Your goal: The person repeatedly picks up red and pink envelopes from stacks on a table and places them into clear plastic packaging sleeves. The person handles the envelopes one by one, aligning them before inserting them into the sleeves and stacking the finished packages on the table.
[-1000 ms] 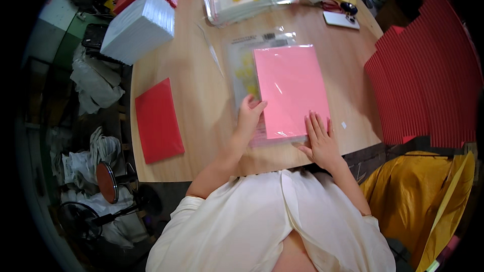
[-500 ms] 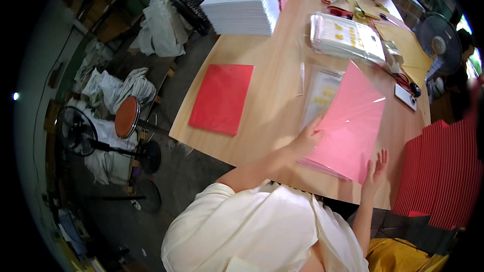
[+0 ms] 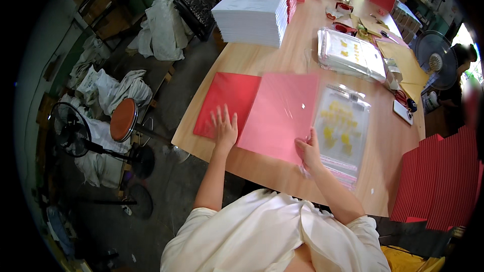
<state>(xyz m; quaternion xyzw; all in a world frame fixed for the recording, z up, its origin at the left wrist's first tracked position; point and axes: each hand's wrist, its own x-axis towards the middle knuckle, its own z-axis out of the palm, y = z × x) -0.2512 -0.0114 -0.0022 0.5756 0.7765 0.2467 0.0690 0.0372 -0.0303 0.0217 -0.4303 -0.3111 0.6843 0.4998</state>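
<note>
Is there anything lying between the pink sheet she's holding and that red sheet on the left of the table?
Nothing visible does. The pink sheet, gripped at its near edge by the right hand, already overlaps the red sheet, where the left hand rests flat. The clear bag lies to the right.

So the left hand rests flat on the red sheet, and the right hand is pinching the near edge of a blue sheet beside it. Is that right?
Not quite: the sheet is pink, not blue. In the head view the right hand pinches the near edge of the pink sheet, which overlaps the red sheet, and the left hand rests flat on that red sheet.
</note>
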